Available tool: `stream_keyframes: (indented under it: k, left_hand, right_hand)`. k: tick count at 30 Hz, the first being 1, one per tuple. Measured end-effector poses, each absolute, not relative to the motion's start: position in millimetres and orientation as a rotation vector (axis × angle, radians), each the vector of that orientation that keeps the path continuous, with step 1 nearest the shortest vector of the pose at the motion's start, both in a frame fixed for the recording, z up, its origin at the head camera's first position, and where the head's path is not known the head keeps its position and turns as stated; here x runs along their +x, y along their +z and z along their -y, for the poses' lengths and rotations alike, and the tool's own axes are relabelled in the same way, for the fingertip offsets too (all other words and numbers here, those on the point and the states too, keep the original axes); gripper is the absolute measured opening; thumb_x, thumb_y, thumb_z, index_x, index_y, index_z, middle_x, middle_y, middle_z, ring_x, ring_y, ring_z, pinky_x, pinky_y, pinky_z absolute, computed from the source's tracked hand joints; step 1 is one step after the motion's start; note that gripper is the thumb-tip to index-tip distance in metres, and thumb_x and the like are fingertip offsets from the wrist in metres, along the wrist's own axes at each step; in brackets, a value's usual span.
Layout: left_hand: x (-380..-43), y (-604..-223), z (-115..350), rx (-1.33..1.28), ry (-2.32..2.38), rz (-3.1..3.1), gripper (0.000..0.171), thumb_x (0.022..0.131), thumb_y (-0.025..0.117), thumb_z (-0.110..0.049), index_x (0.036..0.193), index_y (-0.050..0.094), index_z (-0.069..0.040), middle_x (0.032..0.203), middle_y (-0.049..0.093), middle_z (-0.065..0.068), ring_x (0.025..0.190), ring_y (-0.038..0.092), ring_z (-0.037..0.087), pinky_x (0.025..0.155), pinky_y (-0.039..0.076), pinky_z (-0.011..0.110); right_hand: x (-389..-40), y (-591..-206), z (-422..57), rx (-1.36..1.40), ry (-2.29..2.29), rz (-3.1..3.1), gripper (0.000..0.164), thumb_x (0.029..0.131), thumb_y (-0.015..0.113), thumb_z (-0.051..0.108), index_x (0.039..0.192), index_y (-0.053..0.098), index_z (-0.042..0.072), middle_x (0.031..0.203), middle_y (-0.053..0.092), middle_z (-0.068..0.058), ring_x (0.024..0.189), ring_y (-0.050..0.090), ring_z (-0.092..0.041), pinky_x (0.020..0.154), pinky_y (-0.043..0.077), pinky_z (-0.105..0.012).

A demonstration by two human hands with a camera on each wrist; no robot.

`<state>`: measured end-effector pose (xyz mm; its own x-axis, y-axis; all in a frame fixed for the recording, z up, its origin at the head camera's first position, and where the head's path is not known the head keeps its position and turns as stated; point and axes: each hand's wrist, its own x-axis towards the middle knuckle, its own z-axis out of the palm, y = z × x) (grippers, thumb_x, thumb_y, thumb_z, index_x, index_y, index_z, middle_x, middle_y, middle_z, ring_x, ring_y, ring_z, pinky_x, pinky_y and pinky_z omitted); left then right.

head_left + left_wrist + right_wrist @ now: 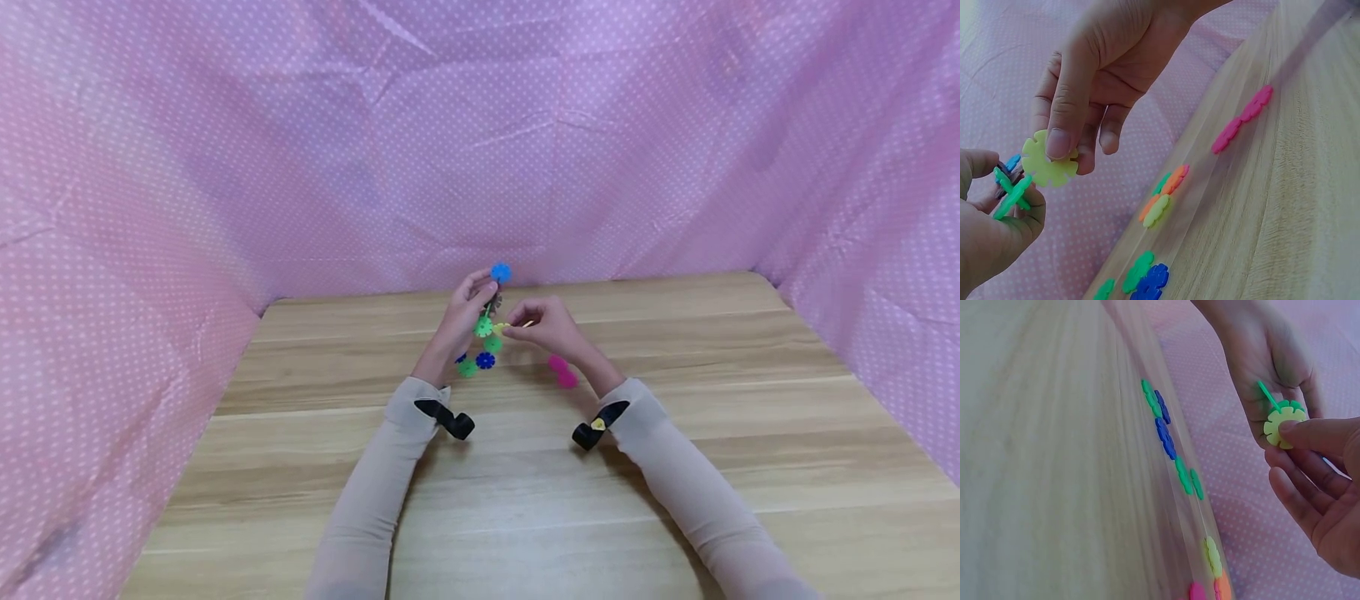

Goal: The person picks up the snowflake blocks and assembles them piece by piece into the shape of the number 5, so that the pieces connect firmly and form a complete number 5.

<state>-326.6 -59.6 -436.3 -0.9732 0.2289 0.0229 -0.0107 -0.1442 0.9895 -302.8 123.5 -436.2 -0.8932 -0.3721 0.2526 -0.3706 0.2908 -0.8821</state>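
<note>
My left hand (457, 323) grips a small joined cluster of notched plastic discs above the table. A blue disc (501, 272) sticks up at its top, and green discs (1013, 197) cross each other at the near end, with a dark disc partly hidden behind fingers. Between thumb and fingers, my right hand (553, 327) pinches a yellow notched disc (1036, 164). In the left wrist view the yellow disc's edge is right at the green discs. From the right wrist view, the yellow disc (1277, 430) overlaps the green ones.
Loose discs lie on the wooden table (495, 500) below the hands: pink ones (562, 372) near the right forearm, dark blue (485, 361) and green ones (1139, 272) near the left wrist, plus orange (1177, 179) and yellow-green (1157, 211) ones. A pink dotted cloth (480, 150) hangs around the table.
</note>
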Motion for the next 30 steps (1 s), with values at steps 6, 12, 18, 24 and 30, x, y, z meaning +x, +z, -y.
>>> stream_keyframes:
  k: [6,12,18,24,30]
  left_hand:
    - [-325.3,-435.2,58.7,0.237,2.275,-1.935,0.041,0.109,0.048,-0.022,0.149,0.042,-0.011,0.136,0.057,0.013,0.098,0.055,0.012,0.082,0.048,0.023]
    - [-321.4,-433.7,57.9,0.250,2.288,-1.934,0.042,0.109,0.048,-0.023,0.150,0.041,-0.013,0.129,0.059,0.006,0.097,0.055,0.011,0.084,0.047,0.026]
    - [-320.8,-433.6,58.0,0.335,2.248,-1.974,0.048,0.110,0.047,-0.023,0.156,0.038,-0.018,0.136,0.056,0.010,0.101,0.054,0.013,0.086,0.046,0.030]
    - [-321.7,-433.9,56.7,0.378,2.234,-1.998,0.047,0.109,0.048,-0.024,0.155,0.041,-0.019,0.132,0.056,0.009,0.102,0.053,0.013,0.091,0.047,0.040]
    - [-322.0,-434.9,54.4,0.362,2.276,-1.994,0.045,0.110,0.045,-0.025,0.154,0.040,-0.019,0.136,0.053,0.009,0.100,0.050,0.012,0.091,0.046,0.037]
  right_hand:
    - [-301.7,-435.5,-122.2,-0.770,-1.718,-2.540,0.006,0.086,0.076,-0.004,0.089,0.072,-0.007,0.089,0.074,-0.020,0.076,0.065,-0.006,0.071,0.059,-0.019]
    - [-299.7,-435.6,-121.7,-0.786,-1.729,-2.545,0.005,0.086,0.076,-0.005,0.087,0.072,-0.007,0.088,0.074,-0.020,0.076,0.066,-0.006,0.071,0.059,-0.018]
    - [-295.9,-433.9,-120.3,-0.769,-1.764,-2.533,0.007,0.086,0.077,-0.005,0.088,0.071,-0.008,0.090,0.073,-0.025,0.076,0.065,-0.008,0.070,0.057,-0.015]
    - [-294.7,-433.3,-117.7,-0.769,-1.782,-2.528,0.007,0.085,0.077,-0.005,0.086,0.071,-0.008,0.088,0.072,-0.024,0.075,0.065,-0.007,0.070,0.059,-0.017]
    - [-293.7,-433.3,-114.2,-0.771,-1.815,-2.536,0.006,0.085,0.077,-0.005,0.085,0.072,-0.006,0.085,0.073,-0.020,0.074,0.066,-0.008,0.071,0.061,-0.020]
